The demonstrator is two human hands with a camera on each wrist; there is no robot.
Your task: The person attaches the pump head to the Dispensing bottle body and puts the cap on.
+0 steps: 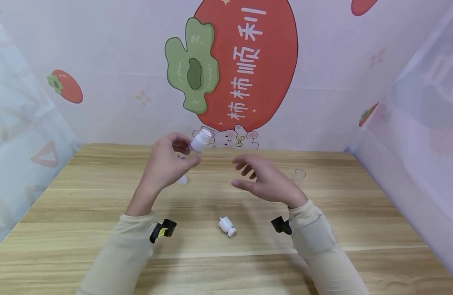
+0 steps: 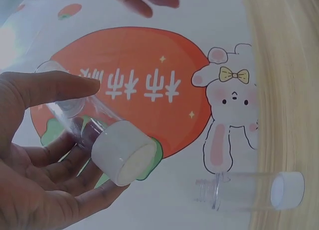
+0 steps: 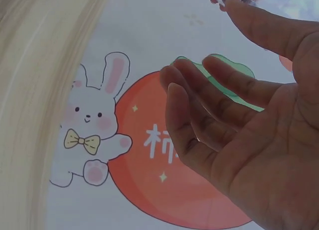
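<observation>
My left hand (image 1: 171, 159) holds a clear bottle with a white end (image 1: 201, 140) above the table. In the left wrist view the thumb and curled fingers go round the clear body of this bottle (image 2: 123, 153), its white end sticking out past them. My right hand (image 1: 265, 178) hangs in the air to the right, fingers loosely bent and nothing in it; the right wrist view shows the bare palm (image 3: 264, 155). Partly hidden behind the left hand, a second clear bottle (image 2: 244, 191) with a white base stands on the table. A white pump top (image 1: 227, 226) lies between the forearms.
Behind the right wrist stands a clear, hard-to-see cylinder (image 1: 298, 175) on the wooden table (image 1: 82, 196). A printed cloth wall (image 1: 119, 119) rises along the table's back edge, with similar sheets on both sides.
</observation>
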